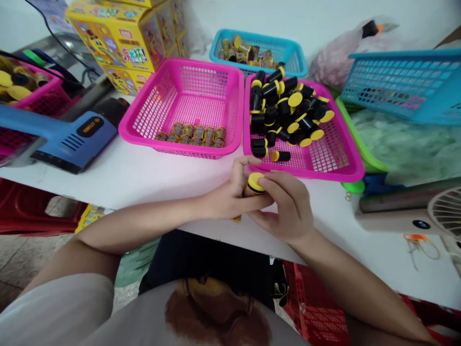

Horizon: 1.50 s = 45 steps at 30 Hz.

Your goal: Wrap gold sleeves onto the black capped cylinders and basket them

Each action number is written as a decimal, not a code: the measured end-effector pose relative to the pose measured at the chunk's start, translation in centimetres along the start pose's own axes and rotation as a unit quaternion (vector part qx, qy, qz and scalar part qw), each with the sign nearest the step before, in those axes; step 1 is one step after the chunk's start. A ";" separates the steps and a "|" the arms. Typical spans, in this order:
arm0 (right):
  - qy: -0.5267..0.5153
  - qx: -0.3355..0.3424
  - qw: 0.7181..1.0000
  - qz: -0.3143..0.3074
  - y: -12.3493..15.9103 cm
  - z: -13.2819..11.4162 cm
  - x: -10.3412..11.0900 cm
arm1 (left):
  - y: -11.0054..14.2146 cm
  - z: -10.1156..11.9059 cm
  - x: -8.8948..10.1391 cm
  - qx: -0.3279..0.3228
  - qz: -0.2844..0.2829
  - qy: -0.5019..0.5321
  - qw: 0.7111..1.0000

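Pinching a yellow-capped tube (pixel 254 184) together, left hand (pixel 226 197) and right hand (pixel 288 206) grip it over the white table (pixel 144 173).

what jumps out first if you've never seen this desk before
Two pink baskets fill the middle of the white table: the right pink basket is heaped with black tubes with yellow caps, while the left pink basket has only a row of small wrapped pieces along its near wall. Just in front, the left hand and right hand together hold one yellow-capped piece.
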State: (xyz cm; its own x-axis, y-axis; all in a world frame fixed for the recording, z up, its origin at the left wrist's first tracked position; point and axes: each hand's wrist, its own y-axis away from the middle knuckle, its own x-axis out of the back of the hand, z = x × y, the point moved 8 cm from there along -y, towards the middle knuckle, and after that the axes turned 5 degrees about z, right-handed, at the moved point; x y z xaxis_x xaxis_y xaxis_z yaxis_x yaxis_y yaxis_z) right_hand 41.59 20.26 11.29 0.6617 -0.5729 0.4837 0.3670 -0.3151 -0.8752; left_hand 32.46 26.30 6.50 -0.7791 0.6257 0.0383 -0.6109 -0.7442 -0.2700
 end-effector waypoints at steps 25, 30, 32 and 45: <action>-0.087 0.094 0.991 -0.047 0.7 -1.3 0.3 | 0.6 2.3 -0.8 -0.051 -0.184 0.056 0.980; -0.070 0.015 0.997 -0.019 -0.8 1.3 0.3 | -0.2 4.4 2.2 -0.187 -0.029 -0.142 0.971; -0.031 -0.085 0.995 -0.051 -1.6 5.1 0.2 | -0.4 5.2 4.7 -0.180 0.044 -0.205 0.961; 0.022 -0.401 0.819 -0.410 0.3 19.8 -5.3 | -4.5 6.2 27.1 0.150 0.176 -0.594 0.771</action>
State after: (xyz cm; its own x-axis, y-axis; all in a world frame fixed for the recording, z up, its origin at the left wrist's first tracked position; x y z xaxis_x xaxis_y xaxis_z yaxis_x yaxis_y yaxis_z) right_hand 51.06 38.20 8.52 0.3766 0.0599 0.9244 0.1171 -0.9930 0.0166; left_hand 13.22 45.15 14.69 -0.3744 -0.1499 0.9151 -0.1994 -0.9507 -0.2373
